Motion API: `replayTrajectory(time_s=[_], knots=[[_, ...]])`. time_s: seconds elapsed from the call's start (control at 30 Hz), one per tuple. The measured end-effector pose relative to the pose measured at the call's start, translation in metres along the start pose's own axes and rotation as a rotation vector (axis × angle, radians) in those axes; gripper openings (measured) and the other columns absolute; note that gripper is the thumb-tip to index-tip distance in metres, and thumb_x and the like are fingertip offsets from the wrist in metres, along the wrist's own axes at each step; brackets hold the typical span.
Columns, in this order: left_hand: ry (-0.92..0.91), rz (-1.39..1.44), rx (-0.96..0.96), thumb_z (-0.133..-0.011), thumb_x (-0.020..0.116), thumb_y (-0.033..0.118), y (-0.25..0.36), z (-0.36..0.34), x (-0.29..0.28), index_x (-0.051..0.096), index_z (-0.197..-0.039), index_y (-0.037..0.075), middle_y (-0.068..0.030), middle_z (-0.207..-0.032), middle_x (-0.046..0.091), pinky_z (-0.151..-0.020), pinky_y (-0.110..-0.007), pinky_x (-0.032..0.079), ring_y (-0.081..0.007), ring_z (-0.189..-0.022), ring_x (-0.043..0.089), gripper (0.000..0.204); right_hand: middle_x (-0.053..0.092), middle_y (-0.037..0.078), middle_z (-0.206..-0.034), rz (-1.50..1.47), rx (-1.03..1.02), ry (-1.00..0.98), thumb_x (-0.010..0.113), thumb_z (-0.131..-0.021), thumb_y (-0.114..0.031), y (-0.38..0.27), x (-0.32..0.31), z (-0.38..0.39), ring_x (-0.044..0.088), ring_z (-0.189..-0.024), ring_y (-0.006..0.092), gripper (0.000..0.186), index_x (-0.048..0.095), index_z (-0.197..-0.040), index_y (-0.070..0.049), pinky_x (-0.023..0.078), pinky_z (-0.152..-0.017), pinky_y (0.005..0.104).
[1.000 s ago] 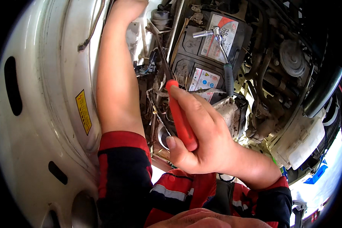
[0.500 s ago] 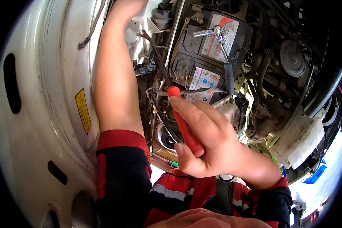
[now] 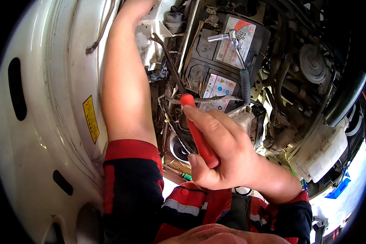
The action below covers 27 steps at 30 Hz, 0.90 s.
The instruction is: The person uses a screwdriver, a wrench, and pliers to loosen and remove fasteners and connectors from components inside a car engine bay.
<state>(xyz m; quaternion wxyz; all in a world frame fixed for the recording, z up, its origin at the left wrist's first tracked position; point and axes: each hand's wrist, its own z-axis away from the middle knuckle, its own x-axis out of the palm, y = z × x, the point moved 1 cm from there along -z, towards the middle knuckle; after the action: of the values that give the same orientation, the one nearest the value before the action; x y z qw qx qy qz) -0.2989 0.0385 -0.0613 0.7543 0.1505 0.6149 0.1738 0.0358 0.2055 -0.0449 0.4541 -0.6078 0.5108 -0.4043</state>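
I'm looking down into an engine bay [image 3: 297, 81] packed tight: hoses, brackets and wiring crowd every side, and the only open room I see is the narrow gap between the white hood underside [image 3: 49, 122] along the left edge and the black battery [image 3: 227, 53] at the top middle. My right hand [image 3: 227, 154] sits in the middle of that gap, fingers clenched around a red screwdriver handle [image 3: 197, 130]; the thumb presses along its lower end, the fingertips [image 3: 191, 110] wrap just below its rounded top, and the shaft is hidden among the cables below. Compared with half a second ago, the handle's top has edged slightly left and down, toward the near edge of the battery, and the grip looks unchanged. My left hand [image 3: 136, 6] reaches up along the hood edge and runs out of the picture at the top, so I cannot tell whether its fingers are released or closed; that forearm has hardly shifted. A ratchet wrench [image 3: 234, 44] with a dark grip lies across the battery's top, well apart from my fingers, and a thin bent metal rod [image 3: 166, 57] stands just left of the battery's left edge, near the handle's top.
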Motion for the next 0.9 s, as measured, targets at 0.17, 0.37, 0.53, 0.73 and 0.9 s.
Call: replayTrajectory(time_s=[0.17,0.37,0.53,0.73,0.9], knots=[[-0.016,0.154,-0.064,-0.074,0.064,0.014,-0.001,0.01,0.0,0.068,-0.078,-0.006,-0.0139,-0.066,0.062,-0.048,-0.039,0.044,-0.0249,-0.054,0.058,0.021,0.058,0.02,-0.088,-0.007,0.003,0.009,0.064,-0.077,-0.014,-0.001,-0.001,0.002,0.057,-0.07,0.0291,0.067,0.046,-0.134,0.014,0.048,-0.064,0.0369],[0.025,0.27,-0.085,-0.083,0.068,0.023,-0.042,-0.017,0.012,0.067,-0.08,0.007,0.001,-0.07,0.057,-0.05,-0.03,0.031,-0.009,-0.057,0.044,0.016,0.058,0.02,-0.089,-0.01,0.0,0.026,0.065,-0.077,-0.015,0.005,0.0,0.002,0.057,-0.07,0.0291,0.068,0.045,-0.135,0.014,0.048,-0.064,0.0365],[0.008,0.301,-0.069,-0.083,0.068,0.022,-0.048,-0.024,0.004,0.068,-0.089,0.002,-0.0022,-0.077,0.061,-0.051,-0.032,0.035,-0.0113,-0.06,0.048,0.02,0.059,0.021,-0.091,-0.022,0.011,0.011,0.064,-0.077,-0.015,0.001,0.0,0.0,0.058,-0.072,0.0301,0.068,0.045,-0.135,0.014,0.049,-0.066,0.0369],[0.0,0.379,-0.051,-0.077,0.062,0.014,-0.037,-0.013,0.003,0.067,-0.082,-0.006,-0.0127,-0.068,0.062,-0.046,-0.038,0.042,-0.0234,-0.052,0.056,0.021,0.06,0.023,-0.096,-0.002,-0.006,0.014,0.064,-0.078,-0.016,0.006,0.002,-0.001,0.059,-0.076,0.0318,0.067,0.046,-0.135,0.014,0.05,-0.071,0.0382],[0.032,0.309,-0.038,-0.079,0.063,0.015,-0.03,-0.001,0.003,0.069,-0.084,-0.006,-0.0128,-0.068,0.062,-0.046,-0.038,0.043,-0.0236,-0.053,0.056,0.023,0.061,0.023,-0.098,-0.007,0.03,-0.007,0.064,-0.08,-0.017,0.007,0.0,0.002,0.061,-0.08,0.0327,0.067,0.045,-0.135,0.015,0.051,-0.074,0.0383]])
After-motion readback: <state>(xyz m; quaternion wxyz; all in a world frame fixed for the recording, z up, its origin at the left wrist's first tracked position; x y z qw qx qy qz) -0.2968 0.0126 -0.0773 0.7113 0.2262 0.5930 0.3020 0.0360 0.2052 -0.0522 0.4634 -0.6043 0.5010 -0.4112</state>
